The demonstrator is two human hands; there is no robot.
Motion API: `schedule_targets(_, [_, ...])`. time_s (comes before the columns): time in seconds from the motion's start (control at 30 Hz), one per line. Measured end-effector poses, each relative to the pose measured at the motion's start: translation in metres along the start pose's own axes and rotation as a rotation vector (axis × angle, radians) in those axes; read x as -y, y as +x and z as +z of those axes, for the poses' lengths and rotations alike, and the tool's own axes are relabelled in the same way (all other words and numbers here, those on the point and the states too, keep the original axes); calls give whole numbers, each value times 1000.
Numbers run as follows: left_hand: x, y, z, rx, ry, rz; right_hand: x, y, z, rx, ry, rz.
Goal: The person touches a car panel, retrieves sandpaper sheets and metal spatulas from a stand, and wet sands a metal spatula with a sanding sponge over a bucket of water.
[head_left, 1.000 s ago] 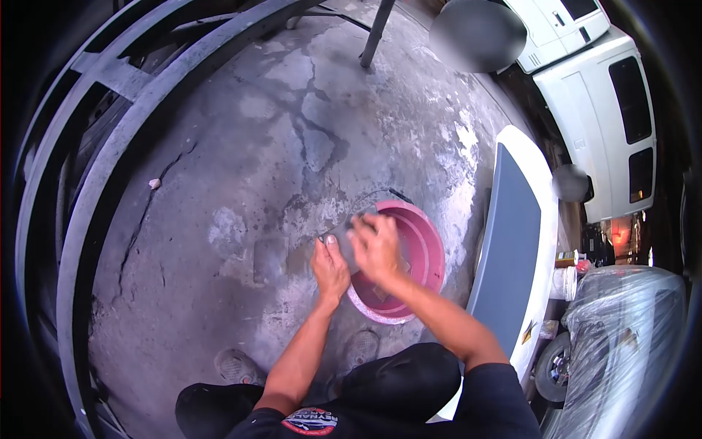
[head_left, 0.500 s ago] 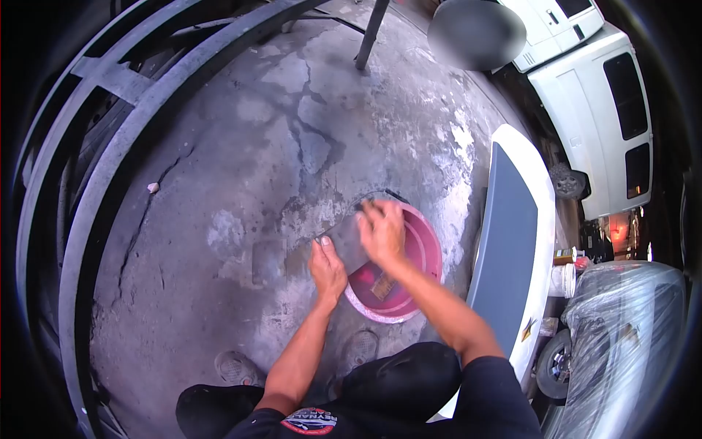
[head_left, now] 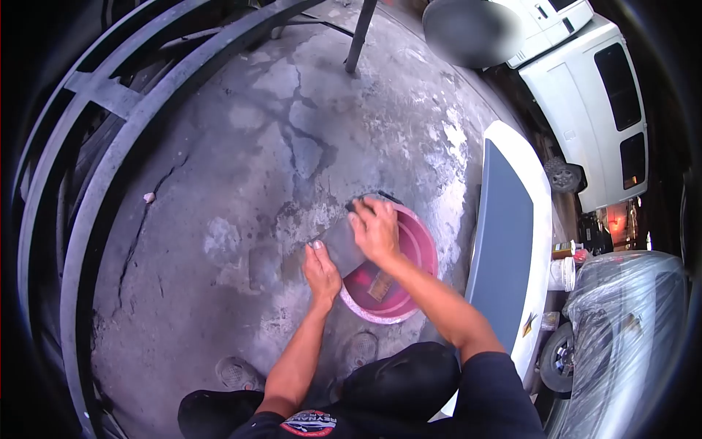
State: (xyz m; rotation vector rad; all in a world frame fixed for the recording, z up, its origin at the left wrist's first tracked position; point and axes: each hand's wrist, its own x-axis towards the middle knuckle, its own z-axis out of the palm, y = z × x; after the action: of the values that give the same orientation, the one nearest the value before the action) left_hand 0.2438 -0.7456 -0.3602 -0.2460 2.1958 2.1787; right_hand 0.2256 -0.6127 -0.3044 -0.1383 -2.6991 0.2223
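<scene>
A thin grey sheet (head_left: 338, 243), which looks like sandpaper, is stretched between my hands. My left hand (head_left: 320, 272) pinches its near left edge between thumb and fingers. At its far right side my right hand (head_left: 377, 230) is closed with bent fingertips on the edge, where a small dark patch shows. Below and right of the sheet stands a round pink tub (head_left: 431, 256), partly covered by my right hand and forearm. Inside it lies a brown rectangular block (head_left: 379, 287); its kind is unclear.
A white car panel with a grey-blue middle (head_left: 504, 219) stands close on my right. Behind it are a plastic-wrapped car part (head_left: 621, 329), a wheel (head_left: 559, 358) and a white van (head_left: 585, 110). A metal frame (head_left: 95, 219) curves along the left. The concrete floor (head_left: 212, 146) is cracked.
Both hands have shifted very slightly left in view, still on the sheet. More of the sheet's flat face shows, and my right hand's blur has lessened. The whole view has tilted a little.
</scene>
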Motion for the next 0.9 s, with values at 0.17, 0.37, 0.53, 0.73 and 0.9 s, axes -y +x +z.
schedule_targets(0.17, [-7,-1,0,-28,-64,24,-1,-9,-14,92,105,-56])
schedule_targets(0.37, [0,0,1,-49,-65,43,33,-49,-27,139,229,-235])
schedule_targets(0.53, [0,-4,1,-67,-58,18,-8,-23,-13,7,42,114])
schedule_targets(0.73, [4,-6,1,-147,-33,-22,-2,-31,-11,45,133,87])
schedule_targets(0.9, [-3,-6,-3,-247,-118,-33,-8,-40,-19,71,9,39])
